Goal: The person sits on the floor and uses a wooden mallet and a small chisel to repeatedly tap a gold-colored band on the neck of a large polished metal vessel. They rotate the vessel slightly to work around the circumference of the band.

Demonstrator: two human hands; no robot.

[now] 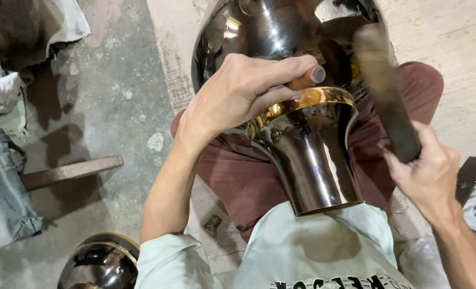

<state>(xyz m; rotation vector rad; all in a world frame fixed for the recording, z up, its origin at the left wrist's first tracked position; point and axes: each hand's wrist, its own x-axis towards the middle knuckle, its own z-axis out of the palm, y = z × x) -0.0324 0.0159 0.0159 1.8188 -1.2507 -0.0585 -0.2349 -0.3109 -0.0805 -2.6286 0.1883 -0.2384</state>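
- The person sat on the floor with a big shiny metal pot (pixel 302 155) lying across the lap. Its round belly pointed away and its flared neck pointed at the tummy, so both hands could get at it.
- The left hand (pixel 238 91) lay on the gold ring (pixel 323 96) where neck met belly. Its fingers were curled shut round a thin rod (pixel 308 77) with an orange-brown end. The rod's tip sat right by the ring, likely so it could be hit there.
- The right hand (pixel 425 171) had its fingers wrapped tight round a dark wooden mallet (pixel 385 91). The mallet stood up beside the pot and looked blurry at the top.
- The neck's open rim (pixel 329 206) touched the pale green shirt (pixel 313 251), so there was no spare room there.
- On the left was bare gray floor (pixel 109 91), with a wood stick (pixel 72 171) and rags (pixel 2 192) well apart.
- Another shiny pot (pixel 101 262) sat near the left elbow.
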